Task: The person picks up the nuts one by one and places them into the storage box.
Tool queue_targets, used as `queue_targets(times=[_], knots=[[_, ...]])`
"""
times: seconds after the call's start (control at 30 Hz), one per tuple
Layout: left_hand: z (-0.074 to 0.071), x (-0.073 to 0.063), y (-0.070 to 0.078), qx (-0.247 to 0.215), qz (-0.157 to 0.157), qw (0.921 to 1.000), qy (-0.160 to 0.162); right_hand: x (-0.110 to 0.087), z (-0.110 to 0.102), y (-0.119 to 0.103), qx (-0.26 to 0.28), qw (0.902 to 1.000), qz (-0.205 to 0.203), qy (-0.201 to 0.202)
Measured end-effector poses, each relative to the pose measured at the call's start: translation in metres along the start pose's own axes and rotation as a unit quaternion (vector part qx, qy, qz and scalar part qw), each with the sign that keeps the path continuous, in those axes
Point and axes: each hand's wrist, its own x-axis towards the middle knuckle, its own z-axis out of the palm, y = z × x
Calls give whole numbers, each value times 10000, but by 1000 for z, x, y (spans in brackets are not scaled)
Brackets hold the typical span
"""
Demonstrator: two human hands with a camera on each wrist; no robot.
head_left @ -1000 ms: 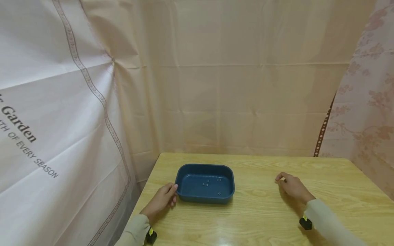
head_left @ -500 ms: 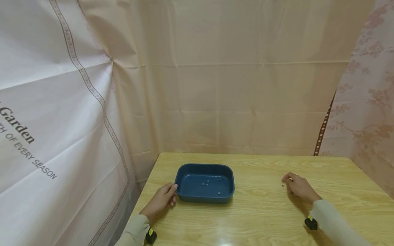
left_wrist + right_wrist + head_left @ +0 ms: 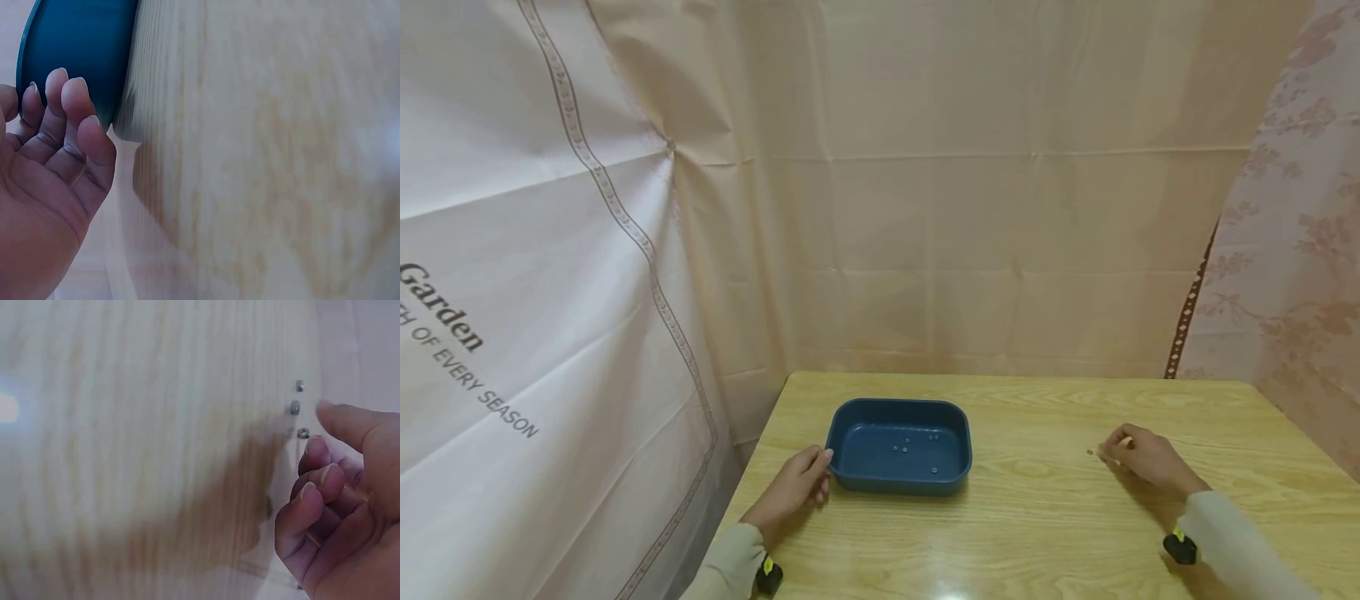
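Observation:
A dark blue rectangular tub (image 3: 899, 488) stands on the table, with several small metal nuts (image 3: 905, 450) scattered on its floor. At its left end my left hand (image 3: 792, 490) pinches the rim; in the left wrist view the thumb is on one side of the wall and the curled fingers (image 3: 78, 100) on the other. My right hand (image 3: 1152, 460) is low over the table to the right. The right wrist view shows three metal nuts (image 3: 294, 407) on the wood by its thumb and index finger, which are apart with nothing seen between them.
The light wooden table (image 3: 1022, 533) ends at a back edge before a beige hanging cloth (image 3: 925, 250). A printed white cloth (image 3: 587, 333) hangs at left, a floral one (image 3: 1300, 250) at right. Black wrist cameras (image 3: 1180, 548) sit below the sleeves.
My right hand has shifted rightward and slightly toward me, bringing small nuts on the table into sight by its fingertips. My left hand and the tub have stayed in place.

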Motion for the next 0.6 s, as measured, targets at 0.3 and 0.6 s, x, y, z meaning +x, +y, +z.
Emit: queue_targets(times=[0.3,0.6], knots=[[0,0,1,-33,-33,10000,32,-4,-1,6,213,9996,-161,-106],[0,0,1,6,-33,10000,-2,-3,2,6,-6,9997,-236,-110]])
